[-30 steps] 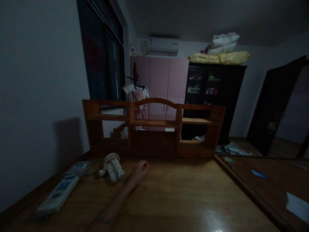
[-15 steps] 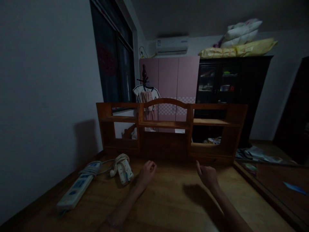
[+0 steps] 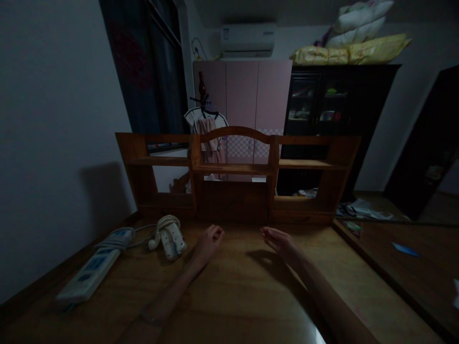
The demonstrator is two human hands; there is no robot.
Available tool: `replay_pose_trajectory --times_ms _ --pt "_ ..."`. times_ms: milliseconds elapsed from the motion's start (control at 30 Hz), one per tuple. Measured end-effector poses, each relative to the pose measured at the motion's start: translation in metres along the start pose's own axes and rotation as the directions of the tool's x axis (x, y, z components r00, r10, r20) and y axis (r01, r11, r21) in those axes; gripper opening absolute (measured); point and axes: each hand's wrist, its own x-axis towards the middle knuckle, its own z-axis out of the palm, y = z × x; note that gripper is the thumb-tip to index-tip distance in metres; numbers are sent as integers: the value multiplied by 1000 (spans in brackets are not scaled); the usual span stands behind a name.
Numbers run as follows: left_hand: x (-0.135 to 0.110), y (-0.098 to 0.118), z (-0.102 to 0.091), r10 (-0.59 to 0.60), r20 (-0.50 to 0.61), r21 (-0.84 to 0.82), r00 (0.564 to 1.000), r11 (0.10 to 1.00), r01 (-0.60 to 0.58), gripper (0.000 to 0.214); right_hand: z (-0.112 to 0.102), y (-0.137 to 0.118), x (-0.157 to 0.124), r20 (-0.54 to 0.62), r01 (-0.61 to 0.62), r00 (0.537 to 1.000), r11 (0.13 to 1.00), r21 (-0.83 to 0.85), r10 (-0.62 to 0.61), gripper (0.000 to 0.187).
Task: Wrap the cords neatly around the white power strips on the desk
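My left hand (image 3: 209, 242) rests on the wooden tabletop (image 3: 229, 296), its fingers curled in loosely and no object visible in them. Just left of it lies a white socket block (image 3: 172, 241) with its pale cord wound around one end. My right hand (image 3: 281, 242) hovers a little above the wood, casting a shadow to its lower left. Its fingers reach out toward the left hand, slightly apart, and I see nothing in them. Farther left a long white power strip (image 3: 93, 271) with blue sockets lies by the wall, its grey cord coiled on it.
A wooden shelf unit (image 3: 234, 169) stands across the back edge. Behind it are a clothes rack with a white shirt (image 3: 195, 116), a pink wardrobe (image 3: 242, 93) and a dark cabinet (image 3: 369, 100). A raised wooden edge (image 3: 380, 267) borders the right side; a wall (image 3: 64, 143) stands left.
My right hand has moved left, nearer my left hand, and its raised thumb has come down as the fingers stretched out. The whole view has shifted; the left hand stays loosely curled.
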Motion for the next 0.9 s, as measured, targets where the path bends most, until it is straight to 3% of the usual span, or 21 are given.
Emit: replay_pose_trajectory --times_ms 200,400,467,600,900 --pt "-2 11 2 -60 63 -135 996 989 68 24 8 4 -2 20 -73 997 996 44 72 30" --pt "-19 53 19 -42 310 -381 950 910 164 39 35 13 -11 191 -146 973 988 56 133 32" --pt "-24 67 22 -5 369 -514 929 832 209 42 44 15 -15 227 -159 963 986 54 143 27" --pt "-27 80 19 -1 389 -664 921 693 281 40 52 14 -20 281 -178 948 981 70 152 23" --pt "-27 76 18 -2 383 -708 924 642 295 39 46 21 -13 305 -160 942 986 47 138 21"
